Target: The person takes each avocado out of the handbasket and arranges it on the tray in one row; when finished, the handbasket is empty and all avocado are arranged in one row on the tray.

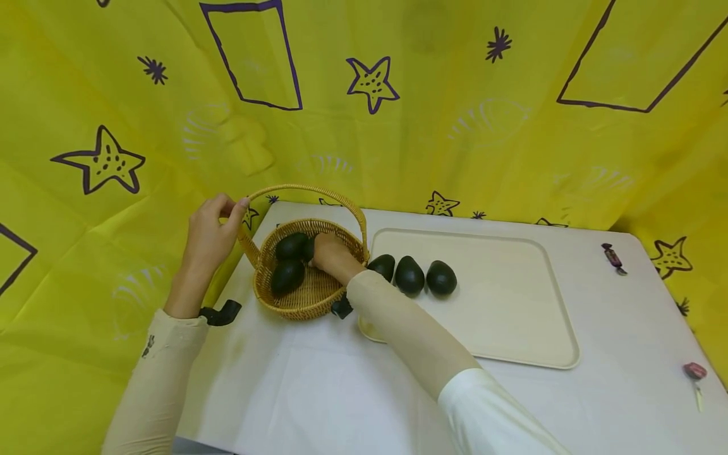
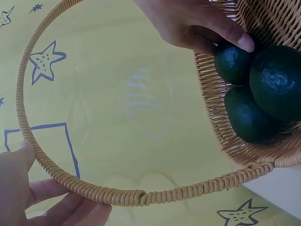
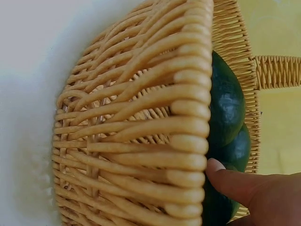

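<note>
A round wicker basket with a tall arched handle stands on the left of the table. My left hand grips the handle on its left side; the left wrist view shows the fingers around the wrapped cane. Inside the basket, my right hand holds a dark green avocado, thumb pressed on its side. Two more avocados lie against it, one farther back and one nearer. In the right wrist view the basket wall covers part of the avocados.
Right of the basket lies a cream tray with three avocados in a row at its left side, partly behind my right forearm. A wrapped candy and a lollipop lie at the table's right. A yellow patterned cloth hangs behind.
</note>
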Motion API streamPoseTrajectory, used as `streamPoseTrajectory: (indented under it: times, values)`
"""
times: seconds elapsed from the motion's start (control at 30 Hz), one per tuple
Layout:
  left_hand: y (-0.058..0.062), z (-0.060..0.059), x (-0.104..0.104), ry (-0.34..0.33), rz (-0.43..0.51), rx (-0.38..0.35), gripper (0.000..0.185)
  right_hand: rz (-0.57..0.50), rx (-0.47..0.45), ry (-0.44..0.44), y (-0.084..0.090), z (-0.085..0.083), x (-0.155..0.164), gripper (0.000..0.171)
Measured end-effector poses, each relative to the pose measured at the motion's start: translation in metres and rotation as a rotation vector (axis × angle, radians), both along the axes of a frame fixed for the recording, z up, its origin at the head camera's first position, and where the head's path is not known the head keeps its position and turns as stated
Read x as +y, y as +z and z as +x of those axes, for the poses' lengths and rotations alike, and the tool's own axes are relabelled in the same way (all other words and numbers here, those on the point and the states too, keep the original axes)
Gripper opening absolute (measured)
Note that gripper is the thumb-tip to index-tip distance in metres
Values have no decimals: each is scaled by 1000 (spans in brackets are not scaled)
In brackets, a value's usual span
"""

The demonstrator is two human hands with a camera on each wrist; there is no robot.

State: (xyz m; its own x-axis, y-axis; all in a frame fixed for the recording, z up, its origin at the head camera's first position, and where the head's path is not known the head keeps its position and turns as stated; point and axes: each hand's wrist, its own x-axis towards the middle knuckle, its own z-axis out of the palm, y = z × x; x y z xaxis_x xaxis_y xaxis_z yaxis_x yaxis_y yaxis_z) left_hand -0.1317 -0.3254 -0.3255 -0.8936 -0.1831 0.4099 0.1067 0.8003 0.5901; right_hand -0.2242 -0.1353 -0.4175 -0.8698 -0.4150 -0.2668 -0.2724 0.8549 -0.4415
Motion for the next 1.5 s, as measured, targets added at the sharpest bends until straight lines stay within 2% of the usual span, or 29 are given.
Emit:
streamPoseTrajectory:
  times: [0.17,0.43,0.93,1.17,1.5]
  values:
    - [1,0,1,1,0,-3,50,-22,-9,-17,0,0,1,39]
    - [0,-1,0,0,-2,-1,50,-41,8,27,3,-2,7,32]
    - [2,0,1,-2,-2,-5,49,-57,27,65,3,1,17,40]
    - [2,0,1,0,-3,-8,50,-91,19,68,3,3,23,42]
    - [2,1,3,-2,-5,-3,50,-185,18,126,10,9,40,48]
